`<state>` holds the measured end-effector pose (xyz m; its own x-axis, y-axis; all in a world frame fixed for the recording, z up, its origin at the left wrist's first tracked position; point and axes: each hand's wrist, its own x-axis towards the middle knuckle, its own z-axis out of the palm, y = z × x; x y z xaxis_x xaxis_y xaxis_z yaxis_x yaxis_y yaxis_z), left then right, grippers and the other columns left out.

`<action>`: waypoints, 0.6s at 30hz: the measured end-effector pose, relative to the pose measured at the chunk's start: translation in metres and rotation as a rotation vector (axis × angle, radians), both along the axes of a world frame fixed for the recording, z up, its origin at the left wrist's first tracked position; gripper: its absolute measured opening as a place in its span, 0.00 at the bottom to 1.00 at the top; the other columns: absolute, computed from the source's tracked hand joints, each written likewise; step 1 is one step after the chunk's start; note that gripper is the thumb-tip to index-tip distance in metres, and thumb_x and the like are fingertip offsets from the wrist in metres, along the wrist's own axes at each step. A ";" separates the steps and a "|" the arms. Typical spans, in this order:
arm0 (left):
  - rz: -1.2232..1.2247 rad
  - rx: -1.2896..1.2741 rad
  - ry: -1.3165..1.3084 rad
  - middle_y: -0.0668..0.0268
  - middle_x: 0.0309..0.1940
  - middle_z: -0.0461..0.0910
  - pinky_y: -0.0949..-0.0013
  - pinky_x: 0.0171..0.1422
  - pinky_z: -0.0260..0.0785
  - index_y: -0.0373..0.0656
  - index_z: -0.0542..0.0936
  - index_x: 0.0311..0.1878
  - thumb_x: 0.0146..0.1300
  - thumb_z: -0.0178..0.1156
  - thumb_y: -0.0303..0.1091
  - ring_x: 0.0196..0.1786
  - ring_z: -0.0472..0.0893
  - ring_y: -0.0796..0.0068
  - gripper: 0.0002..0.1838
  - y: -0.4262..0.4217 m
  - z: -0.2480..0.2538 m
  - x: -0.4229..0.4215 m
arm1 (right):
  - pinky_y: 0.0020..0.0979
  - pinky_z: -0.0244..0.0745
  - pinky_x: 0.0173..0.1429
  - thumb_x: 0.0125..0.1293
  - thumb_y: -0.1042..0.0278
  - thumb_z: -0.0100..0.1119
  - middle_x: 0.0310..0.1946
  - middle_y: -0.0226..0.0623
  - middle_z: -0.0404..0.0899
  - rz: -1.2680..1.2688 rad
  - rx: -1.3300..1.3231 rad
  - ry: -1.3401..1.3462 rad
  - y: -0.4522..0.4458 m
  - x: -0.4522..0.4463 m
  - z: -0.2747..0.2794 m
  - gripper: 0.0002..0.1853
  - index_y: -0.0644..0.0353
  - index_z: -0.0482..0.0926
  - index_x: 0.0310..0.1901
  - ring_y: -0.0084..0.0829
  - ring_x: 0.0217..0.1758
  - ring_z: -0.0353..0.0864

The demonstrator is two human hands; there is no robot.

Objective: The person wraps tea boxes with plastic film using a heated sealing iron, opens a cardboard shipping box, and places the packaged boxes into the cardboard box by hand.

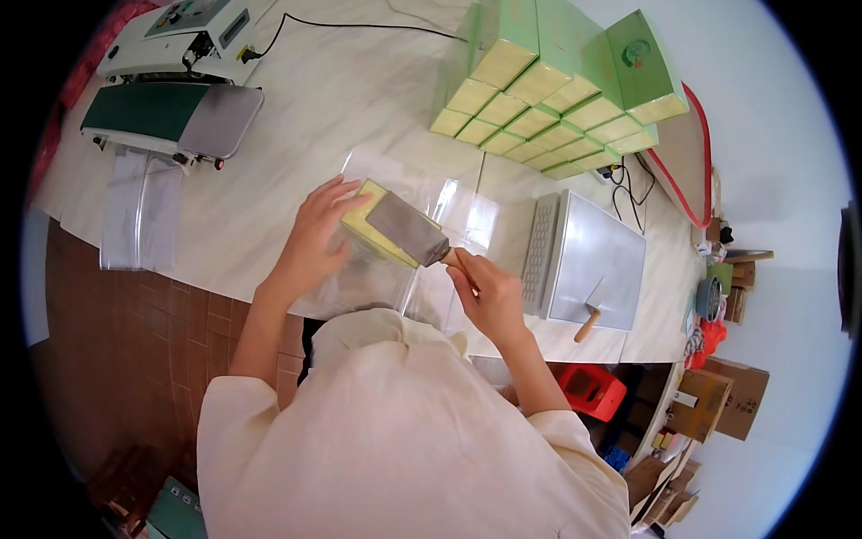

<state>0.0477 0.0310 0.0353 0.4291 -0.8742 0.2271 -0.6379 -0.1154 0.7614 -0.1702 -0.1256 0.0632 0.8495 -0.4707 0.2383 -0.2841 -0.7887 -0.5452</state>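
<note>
My right hand grips the wooden handle of a scraper, whose flat metal blade lies over the top of a yellow-green box. At the box's left end is my left hand, fingertips on the far corner and thumb by the near side, holding it loosely. Clear plastic film lies under and around the box. To the right, a second trowel-shaped scraper with a wooden handle rests on a flat metal-topped appliance.
Stacked green boxes stand at the back right. A machine with a green belt sits at the far left, clear plastic sheets hanging below it. A black cable crosses the table's back. Below right is a red bin.
</note>
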 end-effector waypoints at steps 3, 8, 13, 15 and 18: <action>-0.103 0.041 0.066 0.66 0.68 0.61 0.55 0.75 0.47 0.53 0.80 0.53 0.45 0.64 0.22 0.73 0.52 0.56 0.27 -0.007 0.001 -0.003 | 0.31 0.67 0.22 0.61 0.69 0.62 0.21 0.33 0.76 0.047 0.014 0.025 0.001 0.002 0.003 0.10 0.58 0.78 0.44 0.33 0.18 0.74; -0.218 -0.025 0.042 0.68 0.67 0.63 0.56 0.75 0.47 0.55 0.86 0.40 0.41 0.70 0.28 0.73 0.52 0.57 0.18 -0.019 -0.001 0.002 | 0.32 0.68 0.23 0.61 0.68 0.61 0.22 0.33 0.76 0.067 0.046 0.052 0.003 0.006 0.007 0.10 0.58 0.78 0.44 0.34 0.19 0.75; -0.279 -0.045 0.113 0.70 0.63 0.69 0.53 0.75 0.45 0.52 0.87 0.29 0.46 0.70 0.36 0.72 0.54 0.58 0.05 -0.026 -0.005 0.005 | 0.31 0.66 0.25 0.64 0.70 0.59 0.22 0.39 0.75 0.072 0.125 0.080 0.003 0.006 0.010 0.11 0.64 0.79 0.45 0.33 0.19 0.71; -0.244 -0.060 0.251 0.73 0.60 0.72 0.58 0.72 0.52 0.51 0.87 0.28 0.45 0.72 0.34 0.72 0.54 0.60 0.06 -0.028 -0.008 0.005 | 0.31 0.66 0.26 0.65 0.70 0.58 0.22 0.40 0.75 0.079 0.139 0.061 0.003 0.004 0.007 0.10 0.64 0.79 0.45 0.33 0.20 0.71; -0.231 -0.029 0.272 0.72 0.58 0.74 0.58 0.71 0.54 0.49 0.87 0.28 0.48 0.71 0.36 0.72 0.54 0.61 0.05 -0.031 -0.007 0.007 | 0.31 0.67 0.26 0.66 0.69 0.57 0.22 0.41 0.75 0.088 0.169 0.042 0.005 0.005 0.005 0.10 0.65 0.79 0.45 0.34 0.20 0.71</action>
